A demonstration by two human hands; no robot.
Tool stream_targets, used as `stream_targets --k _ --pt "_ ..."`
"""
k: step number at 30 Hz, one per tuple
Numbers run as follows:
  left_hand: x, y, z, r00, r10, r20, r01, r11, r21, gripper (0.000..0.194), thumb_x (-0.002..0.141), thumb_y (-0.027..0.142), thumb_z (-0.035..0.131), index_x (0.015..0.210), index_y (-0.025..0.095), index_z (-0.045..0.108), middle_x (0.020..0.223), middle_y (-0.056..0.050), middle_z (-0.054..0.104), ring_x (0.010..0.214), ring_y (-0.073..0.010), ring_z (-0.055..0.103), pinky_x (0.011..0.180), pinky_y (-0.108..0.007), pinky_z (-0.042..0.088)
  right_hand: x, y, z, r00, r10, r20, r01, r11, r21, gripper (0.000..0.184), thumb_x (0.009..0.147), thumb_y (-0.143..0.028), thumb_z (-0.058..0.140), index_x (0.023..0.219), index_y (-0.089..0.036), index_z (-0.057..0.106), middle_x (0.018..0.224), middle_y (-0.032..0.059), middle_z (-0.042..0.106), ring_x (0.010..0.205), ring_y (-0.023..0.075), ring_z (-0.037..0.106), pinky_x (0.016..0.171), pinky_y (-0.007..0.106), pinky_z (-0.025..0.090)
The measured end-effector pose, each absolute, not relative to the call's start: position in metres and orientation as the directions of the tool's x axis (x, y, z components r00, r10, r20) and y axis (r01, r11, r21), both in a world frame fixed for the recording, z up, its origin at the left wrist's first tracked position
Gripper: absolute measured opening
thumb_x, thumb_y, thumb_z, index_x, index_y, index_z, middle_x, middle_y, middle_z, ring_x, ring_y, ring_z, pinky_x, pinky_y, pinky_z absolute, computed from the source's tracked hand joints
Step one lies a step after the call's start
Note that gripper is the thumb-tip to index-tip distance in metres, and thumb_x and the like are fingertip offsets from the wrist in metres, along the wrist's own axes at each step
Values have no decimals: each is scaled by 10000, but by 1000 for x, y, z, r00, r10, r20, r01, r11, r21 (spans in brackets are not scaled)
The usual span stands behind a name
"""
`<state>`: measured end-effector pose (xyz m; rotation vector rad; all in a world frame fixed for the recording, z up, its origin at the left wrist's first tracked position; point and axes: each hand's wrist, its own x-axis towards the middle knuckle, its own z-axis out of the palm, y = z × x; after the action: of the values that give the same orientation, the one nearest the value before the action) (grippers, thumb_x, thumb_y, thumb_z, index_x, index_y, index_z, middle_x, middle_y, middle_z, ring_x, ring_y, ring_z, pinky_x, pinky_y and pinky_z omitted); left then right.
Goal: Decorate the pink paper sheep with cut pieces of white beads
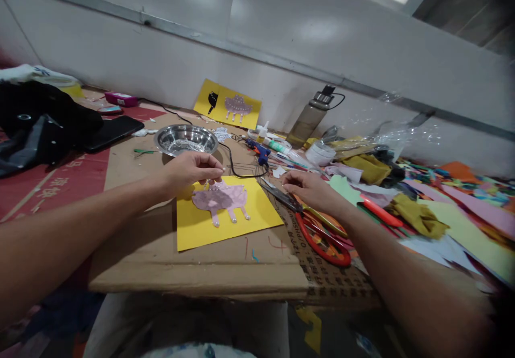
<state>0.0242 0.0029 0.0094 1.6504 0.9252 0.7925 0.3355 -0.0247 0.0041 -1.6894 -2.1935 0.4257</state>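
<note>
My left hand (200, 168) is closed in a pinch over the upper part of a yellow card (193, 234), with a small white pearl bead (223, 169) at its fingertips. On the card lies a pink cut-out shape (219, 198) with three legs, each tipped with a pearl. The hand's shadow falls on the cut-out, and some shiny beads show along its top edge. My right hand (306, 187) is above the large red-handled scissors (322, 237), thumb and fingers pressed together. Whatever sits between those fingers is too small to make out.
A steel bowl (185, 139) stands behind my left hand. A blue glue gun (259, 151) with a black cord lies behind the card. A bottle (309, 116) and a finished-looking yellow card (229, 103) lean near the wall. Coloured scraps (418, 216) crowd the right; a black phone (115, 132) lies left.
</note>
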Motion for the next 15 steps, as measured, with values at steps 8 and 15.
stream_targets --k 8,15 --pt "26 1 13 433 901 10 213 -113 970 136 709 303 680 726 172 645 681 -29 650 600 -105 531 568 -242 396 344 -20 -7 -276 959 61 887 279 -367 111 808 -263 488 779 -193 569 797 26 635 752 168 551 665 279 393" --pt "27 -2 13 400 915 -44 151 -18 988 125 679 292 703 699 184 643 646 -17 631 549 -89 491 488 -222 376 342 -24 -2 -153 977 149 823 209 -527 94 775 -262 478 762 -191 538 703 8 593 620 136 504 563 255 380"
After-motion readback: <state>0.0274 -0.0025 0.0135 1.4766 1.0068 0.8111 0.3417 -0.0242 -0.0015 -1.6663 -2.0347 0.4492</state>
